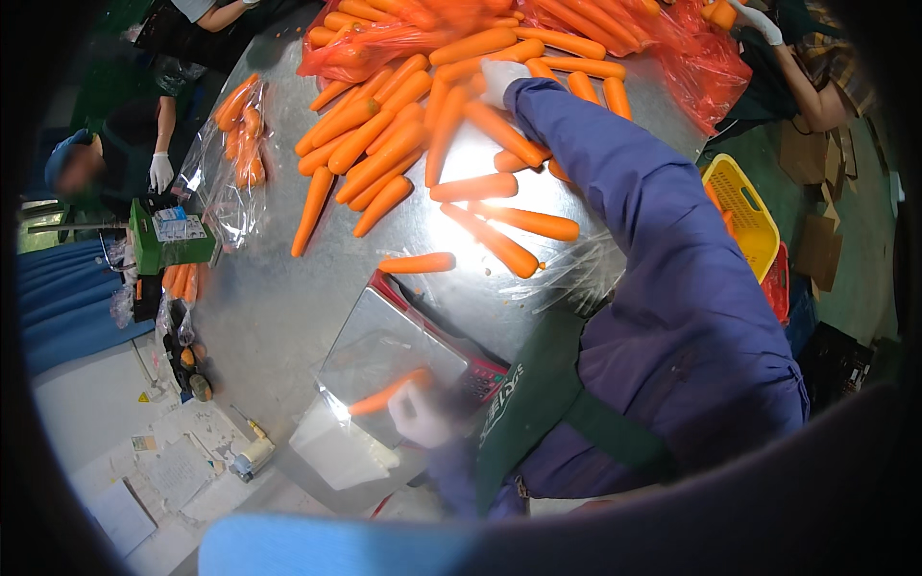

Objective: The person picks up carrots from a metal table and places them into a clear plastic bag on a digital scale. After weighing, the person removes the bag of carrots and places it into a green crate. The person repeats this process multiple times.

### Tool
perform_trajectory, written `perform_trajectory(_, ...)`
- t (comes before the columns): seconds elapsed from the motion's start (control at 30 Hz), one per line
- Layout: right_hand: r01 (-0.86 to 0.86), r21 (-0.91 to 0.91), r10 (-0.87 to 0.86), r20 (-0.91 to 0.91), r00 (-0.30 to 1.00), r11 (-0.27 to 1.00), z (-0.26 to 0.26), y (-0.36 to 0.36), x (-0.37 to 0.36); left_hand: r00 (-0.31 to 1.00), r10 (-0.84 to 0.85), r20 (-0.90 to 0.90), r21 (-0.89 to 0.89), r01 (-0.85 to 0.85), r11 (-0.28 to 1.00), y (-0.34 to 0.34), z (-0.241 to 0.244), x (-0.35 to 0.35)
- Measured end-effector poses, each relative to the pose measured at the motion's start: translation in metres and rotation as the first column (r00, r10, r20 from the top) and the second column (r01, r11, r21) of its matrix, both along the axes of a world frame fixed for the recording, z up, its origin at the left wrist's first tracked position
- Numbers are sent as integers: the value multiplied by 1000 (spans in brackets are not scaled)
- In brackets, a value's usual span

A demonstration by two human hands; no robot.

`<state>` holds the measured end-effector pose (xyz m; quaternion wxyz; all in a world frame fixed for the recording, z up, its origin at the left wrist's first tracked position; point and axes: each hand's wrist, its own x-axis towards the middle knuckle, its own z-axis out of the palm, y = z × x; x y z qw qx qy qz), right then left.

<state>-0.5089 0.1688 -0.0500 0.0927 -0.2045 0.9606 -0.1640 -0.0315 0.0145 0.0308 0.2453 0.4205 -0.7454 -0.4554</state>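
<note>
My right hand (502, 83), in a white glove and purple sleeve, reaches into the heap of loose carrots (385, 162) at the back of the metal table. Its fingers are blurred among the carrots, so their grip is unclear. My left hand (423, 416), gloved too and blurred, is low over a digital scale (403, 327) with a red body. Its curled fingers are at the thick end of a single carrot (382, 394) slanting over the weighing plate. Beside that hand lie flat clear plastic bags (344, 448), at the near edge of the scale.
Red plastic sacks of carrots (353, 54) lie at the far side. Bagged carrots (245, 144) sit at left near a green device (173, 237). Plastic strips (569, 277) lie by my right arm. A yellow crate (745, 216) stands at right. Co-workers' gloved hands (160, 171) are nearby.
</note>
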Motion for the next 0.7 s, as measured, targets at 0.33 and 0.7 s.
perform_trajectory(0.33, 26, -934, 179, 95, 979, 357, 81, 39, 158, 1000, 26, -14, -160, -28, 987, -23, -8, 12)
perform_trajectory(0.7, 369, -892, 755, 426, 498, 260, 42, -64, 352, 982, 55, -178, -250, -99, 963, -34, -14, 5)
